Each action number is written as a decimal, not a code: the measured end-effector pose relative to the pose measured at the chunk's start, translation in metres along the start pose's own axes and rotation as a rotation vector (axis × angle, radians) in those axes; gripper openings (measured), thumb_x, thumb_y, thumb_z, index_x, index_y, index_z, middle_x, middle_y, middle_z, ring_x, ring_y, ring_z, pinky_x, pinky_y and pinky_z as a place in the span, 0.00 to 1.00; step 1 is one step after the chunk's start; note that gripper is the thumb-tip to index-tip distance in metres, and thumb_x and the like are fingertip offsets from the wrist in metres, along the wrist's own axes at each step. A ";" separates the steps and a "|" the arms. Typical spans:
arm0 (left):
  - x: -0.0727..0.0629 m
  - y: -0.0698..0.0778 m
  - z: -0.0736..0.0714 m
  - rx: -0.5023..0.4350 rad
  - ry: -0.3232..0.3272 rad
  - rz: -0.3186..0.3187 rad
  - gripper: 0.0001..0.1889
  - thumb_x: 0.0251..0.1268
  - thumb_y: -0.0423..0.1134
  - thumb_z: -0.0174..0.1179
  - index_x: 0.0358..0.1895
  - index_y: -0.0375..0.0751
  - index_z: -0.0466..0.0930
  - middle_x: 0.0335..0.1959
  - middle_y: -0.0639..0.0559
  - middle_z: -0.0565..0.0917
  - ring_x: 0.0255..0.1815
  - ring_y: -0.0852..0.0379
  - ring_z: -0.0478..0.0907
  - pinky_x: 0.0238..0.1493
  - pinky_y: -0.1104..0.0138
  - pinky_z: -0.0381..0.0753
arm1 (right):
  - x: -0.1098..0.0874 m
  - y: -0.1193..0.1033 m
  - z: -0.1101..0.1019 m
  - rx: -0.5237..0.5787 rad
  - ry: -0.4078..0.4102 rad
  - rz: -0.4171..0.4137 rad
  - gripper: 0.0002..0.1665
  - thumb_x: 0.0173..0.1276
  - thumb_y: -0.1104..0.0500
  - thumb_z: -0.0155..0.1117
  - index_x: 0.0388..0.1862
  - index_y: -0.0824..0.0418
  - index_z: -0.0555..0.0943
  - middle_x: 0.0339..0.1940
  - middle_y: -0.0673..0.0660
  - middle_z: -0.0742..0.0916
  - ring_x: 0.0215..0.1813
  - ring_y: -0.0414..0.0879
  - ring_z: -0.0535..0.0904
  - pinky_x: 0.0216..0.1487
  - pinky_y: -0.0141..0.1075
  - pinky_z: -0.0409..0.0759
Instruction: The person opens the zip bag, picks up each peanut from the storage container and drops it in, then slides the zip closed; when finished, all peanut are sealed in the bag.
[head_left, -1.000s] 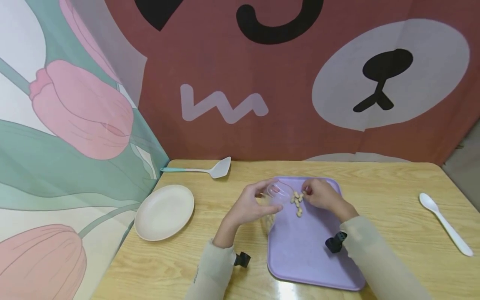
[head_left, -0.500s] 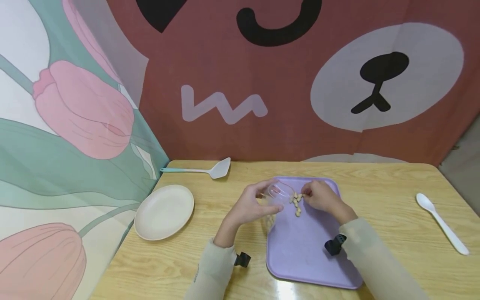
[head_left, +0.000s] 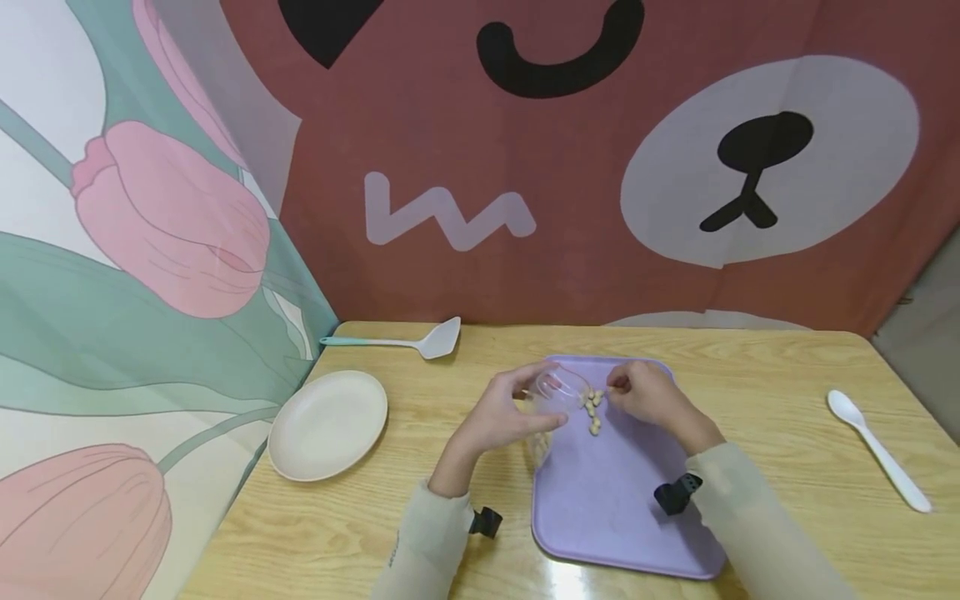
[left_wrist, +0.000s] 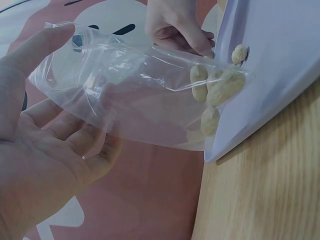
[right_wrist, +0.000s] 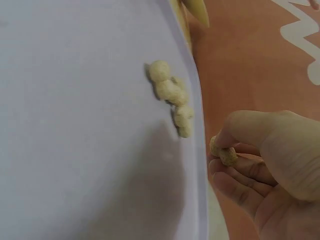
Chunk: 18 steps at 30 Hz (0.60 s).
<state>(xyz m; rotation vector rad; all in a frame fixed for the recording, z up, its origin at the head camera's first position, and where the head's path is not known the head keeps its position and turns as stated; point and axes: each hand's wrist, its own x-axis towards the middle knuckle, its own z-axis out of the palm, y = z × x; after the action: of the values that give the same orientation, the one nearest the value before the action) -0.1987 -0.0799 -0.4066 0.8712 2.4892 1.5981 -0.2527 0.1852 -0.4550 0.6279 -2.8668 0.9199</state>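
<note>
My left hand [head_left: 502, 414] holds a clear plastic zip bag [left_wrist: 140, 115] near its mouth, with the thumb on one side and the fingers on the other. Several peanuts in their shells [left_wrist: 225, 89] lie at the bottom of the bag, by the left edge of the purple tray [head_left: 600, 508]. Between thumb and fingers, my right hand [head_left: 651, 393] pinches a single peanut [right_wrist: 229, 156] above the far part of the tray. A short row of loose peanuts [head_left: 595, 427] rests on the tray between both hands.
At the left of the wooden table stands a cream plate [head_left: 328, 427]. Behind it lies a spatula [head_left: 438, 338] with a mint handle. A white spoon [head_left: 877, 450] lies at the right. Printed cloth [head_left: 450, 275] hangs along the table's back edge.
Both hands stay almost in place, the left on the bag and the right by the loose peanuts. The head view has shifted slightly.
</note>
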 end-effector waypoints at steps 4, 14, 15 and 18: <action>0.001 0.000 0.001 0.009 -0.002 -0.001 0.34 0.56 0.39 0.73 0.68 0.41 0.74 0.59 0.49 0.82 0.57 0.56 0.76 0.54 0.65 0.75 | -0.001 -0.001 -0.006 0.000 0.009 -0.006 0.08 0.56 0.69 0.69 0.36 0.71 0.86 0.31 0.58 0.87 0.35 0.50 0.83 0.38 0.45 0.83; 0.001 0.000 0.002 -0.015 0.001 0.011 0.35 0.56 0.38 0.73 0.68 0.37 0.73 0.53 0.49 0.84 0.56 0.52 0.77 0.56 0.57 0.76 | -0.005 -0.007 -0.017 0.000 0.016 0.022 0.10 0.56 0.70 0.66 0.38 0.72 0.85 0.34 0.60 0.87 0.36 0.51 0.82 0.37 0.45 0.83; 0.001 0.000 0.002 -0.020 -0.001 0.010 0.35 0.56 0.38 0.73 0.68 0.37 0.73 0.53 0.48 0.84 0.55 0.52 0.77 0.56 0.56 0.76 | -0.005 -0.007 -0.017 -0.003 0.021 0.017 0.10 0.56 0.70 0.67 0.38 0.71 0.85 0.33 0.59 0.86 0.36 0.50 0.82 0.37 0.44 0.82; 0.001 0.001 0.003 -0.032 -0.012 0.005 0.35 0.56 0.38 0.73 0.68 0.37 0.73 0.53 0.46 0.84 0.56 0.51 0.77 0.57 0.53 0.76 | -0.005 -0.008 -0.020 -0.017 0.044 -0.010 0.09 0.55 0.70 0.66 0.36 0.71 0.85 0.31 0.58 0.86 0.34 0.49 0.81 0.35 0.43 0.81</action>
<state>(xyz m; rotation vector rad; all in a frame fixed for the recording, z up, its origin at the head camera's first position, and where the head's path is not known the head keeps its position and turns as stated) -0.1983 -0.0769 -0.4072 0.8804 2.4482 1.6247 -0.2466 0.1923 -0.4352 0.6121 -2.8272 0.8960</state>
